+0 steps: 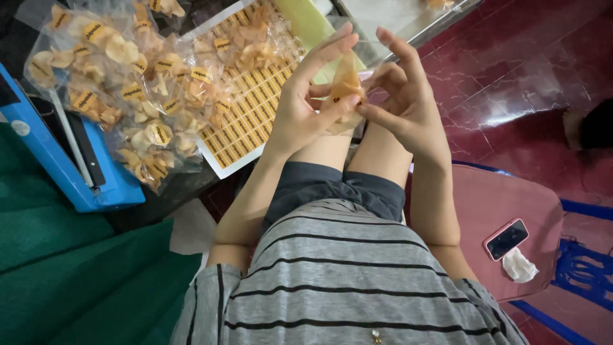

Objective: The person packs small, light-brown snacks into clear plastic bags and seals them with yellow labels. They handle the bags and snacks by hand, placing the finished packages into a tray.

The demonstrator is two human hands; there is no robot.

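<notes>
The wrapped cracker is partly covered by fingers of both hands. The sticker sheet is half hidden under the packets. The blue sealer is cut by the left edge.

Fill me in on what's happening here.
A seated person holds a small clear packet with a golden snack between both hands, the left hand and right hand pinching it above their knees. A pile of already bagged, labelled snacks lies to the left beside a yellow sticker sheet and a blue sealer. A phone rests on the pink stool.
</notes>
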